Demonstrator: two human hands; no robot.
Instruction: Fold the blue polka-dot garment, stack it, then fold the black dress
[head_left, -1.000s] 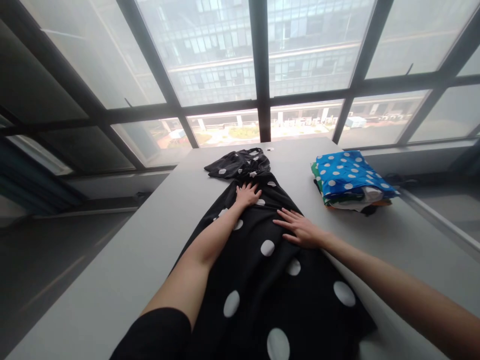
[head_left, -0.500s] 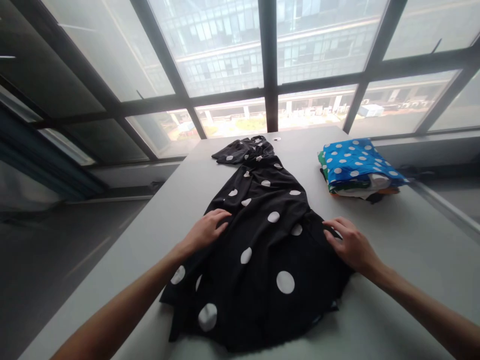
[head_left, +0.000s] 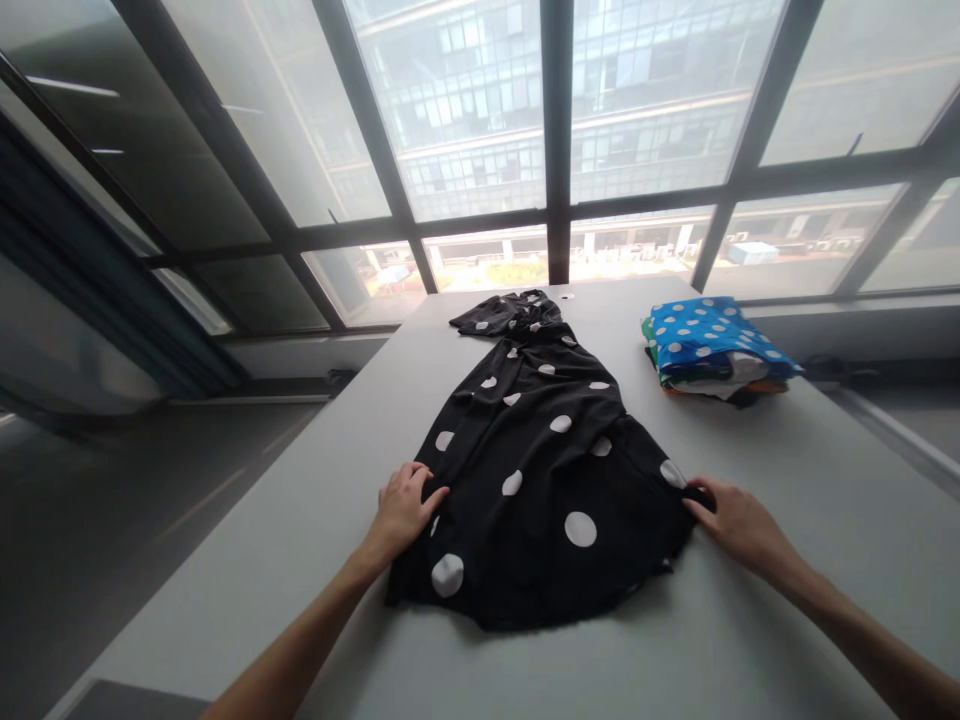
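Note:
A black dress with white polka dots (head_left: 540,470) lies spread lengthwise on the white table, its wide skirt towards me and its bunched top at the far end. At the skirt's left edge, my left hand (head_left: 405,505) has its fingers curled on the fabric, thumb and fingers gripping the side. My right hand (head_left: 731,515) pinches the skirt's right edge between thumb and fingers. Soft folds run down the middle of the skirt, and its lower hem curves unevenly.
To the right stands a stack of folded clothes (head_left: 716,350), topped by a blue piece with white dots. The white table (head_left: 337,430) reaches to large windows (head_left: 480,110) at the back. A dark curtain (head_left: 112,260) hangs at the left.
My right hand has moved outward and closed on the skirt's right edge. My left hand has shifted down to the left edge and gripped it, drawing that side inward. The view has tilted slightly.

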